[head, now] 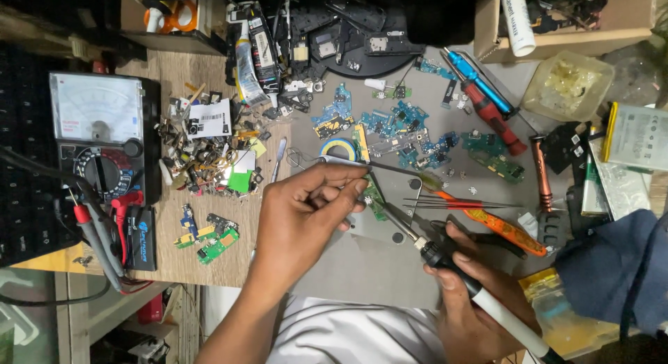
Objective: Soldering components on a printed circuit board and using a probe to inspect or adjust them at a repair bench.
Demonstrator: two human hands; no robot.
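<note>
Nearest the camera, the right hand [467, 294] is closed around the black-and-white handle of a soldering iron [445, 261], its thin metal tip angled up to a small green circuit board [376, 197] on the grey work mat [348, 267]. The left hand [299, 221] pinches fine metal tweezers [362, 166] shut, their points reaching toward the same board. The board looks light, stiff and thin, probably fragile at its tiny parts, so it is best gripped by its bare edges; the iron should be held only by its insulated handle.

Just beyond lie an orange-handled screwdriver [497, 225] and a scatter of blue and green circuit boards [410, 131]. At left on the wooden table [174, 79] stands an analog multimeter [97, 131] with red and black probes.

Farther off, a clear plastic tub [567, 86] holds pale, small bits I cannot identify, and a cardboard box [563, 37] holds a white tube and dark parts
</note>
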